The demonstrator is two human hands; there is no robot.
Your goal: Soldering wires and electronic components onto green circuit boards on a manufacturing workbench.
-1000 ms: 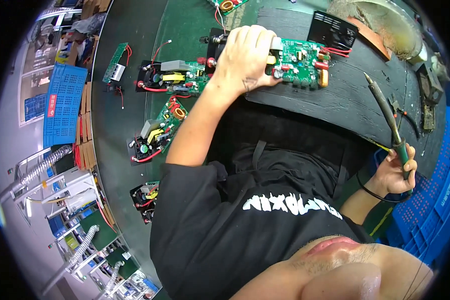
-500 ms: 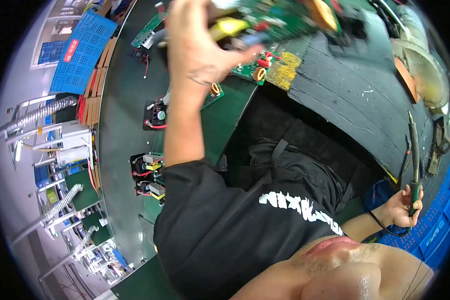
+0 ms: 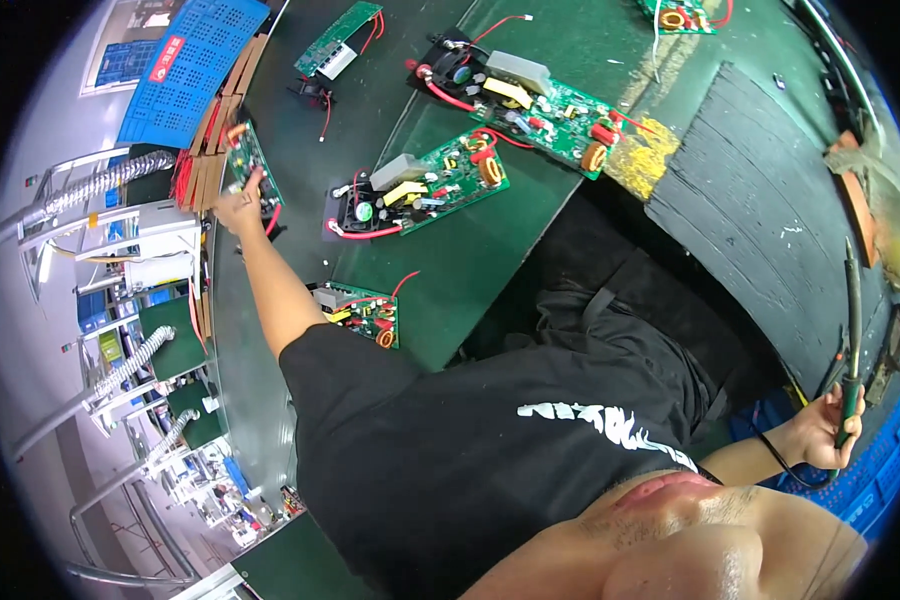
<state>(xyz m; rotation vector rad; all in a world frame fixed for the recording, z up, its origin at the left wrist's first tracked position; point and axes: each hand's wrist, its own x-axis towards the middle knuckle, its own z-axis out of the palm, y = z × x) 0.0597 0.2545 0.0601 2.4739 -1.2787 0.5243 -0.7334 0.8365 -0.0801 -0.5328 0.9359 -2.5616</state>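
Observation:
My left hand (image 3: 236, 207) is stretched far out to the left and grips a small green circuit board (image 3: 250, 163) with red wires, held on edge beside a row of brown dividers (image 3: 202, 150). My right hand (image 3: 818, 430) rests low at the right, closed around the green handle of a soldering iron (image 3: 852, 335) whose tip points up over the black work mat (image 3: 770, 200). No board lies on the mat.
Green circuit boards with red wires lie on the green surface: one in the middle (image 3: 420, 185), one above it (image 3: 530, 100), one close to my arm (image 3: 355, 315), one at the far top (image 3: 345, 40). A blue crate (image 3: 875, 480) sits lower right.
My left hand lifted the circuit board off the black mat and swung it far to the left. The right hand kept the soldering iron in place. My view turned leftward.

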